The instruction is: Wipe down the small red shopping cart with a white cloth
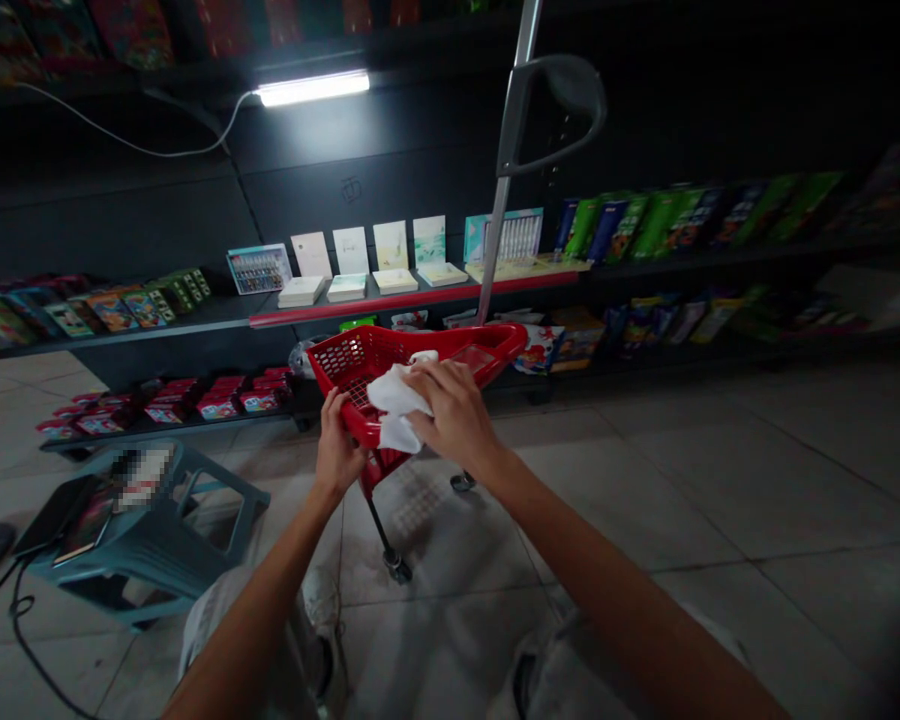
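Note:
A red plastic shopping basket [487, 352] on small wheels stands tilted on the tiled floor in front of me. Its grey pull handle [551, 110] rises up behind it. My left hand [337, 447] is closed on the basket's near rim. My right hand [454, 412] presses a crumpled white cloth [396, 402] against that same rim, fingers curled over it. Both my forearms reach forward from the bottom of the view, above my knees in light trousers.
A teal plastic stool [157, 520] at the left carries phones [52, 512], with a black cable on the floor. Dark shelves [420, 298] behind hold cards, boxes and coloured packs. A lit tube lamp [313, 88] hangs above. Grey floor tiles [757, 480] spread to the right.

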Action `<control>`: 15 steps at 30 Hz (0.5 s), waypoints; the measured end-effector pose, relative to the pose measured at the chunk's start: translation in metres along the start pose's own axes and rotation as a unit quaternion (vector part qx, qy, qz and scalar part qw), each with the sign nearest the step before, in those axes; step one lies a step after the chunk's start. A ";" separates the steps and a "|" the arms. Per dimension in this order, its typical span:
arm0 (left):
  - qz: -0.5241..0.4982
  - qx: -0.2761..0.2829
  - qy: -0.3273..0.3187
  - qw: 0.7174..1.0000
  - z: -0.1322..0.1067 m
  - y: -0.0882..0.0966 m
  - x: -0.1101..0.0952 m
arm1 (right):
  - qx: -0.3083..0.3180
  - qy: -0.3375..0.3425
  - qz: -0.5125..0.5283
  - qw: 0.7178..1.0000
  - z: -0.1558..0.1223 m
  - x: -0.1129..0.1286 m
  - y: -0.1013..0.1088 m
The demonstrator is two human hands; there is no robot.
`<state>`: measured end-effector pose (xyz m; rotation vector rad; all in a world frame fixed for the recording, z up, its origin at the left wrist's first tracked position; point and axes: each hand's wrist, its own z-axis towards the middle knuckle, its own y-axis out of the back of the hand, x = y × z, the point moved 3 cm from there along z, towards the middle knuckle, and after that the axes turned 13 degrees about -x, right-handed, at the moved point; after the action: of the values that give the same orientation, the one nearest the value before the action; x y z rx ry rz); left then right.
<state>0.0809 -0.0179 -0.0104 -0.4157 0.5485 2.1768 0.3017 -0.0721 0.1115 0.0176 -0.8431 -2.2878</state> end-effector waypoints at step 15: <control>-0.020 0.016 -0.013 1.000 0.011 0.001 0.004 | -0.205 -0.318 -0.119 0.918 -0.017 -0.173 0.031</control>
<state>0.0768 -0.0101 -0.0023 -0.3776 0.5537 2.1291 0.4561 0.0067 0.0798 -0.8978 -0.6652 -2.6989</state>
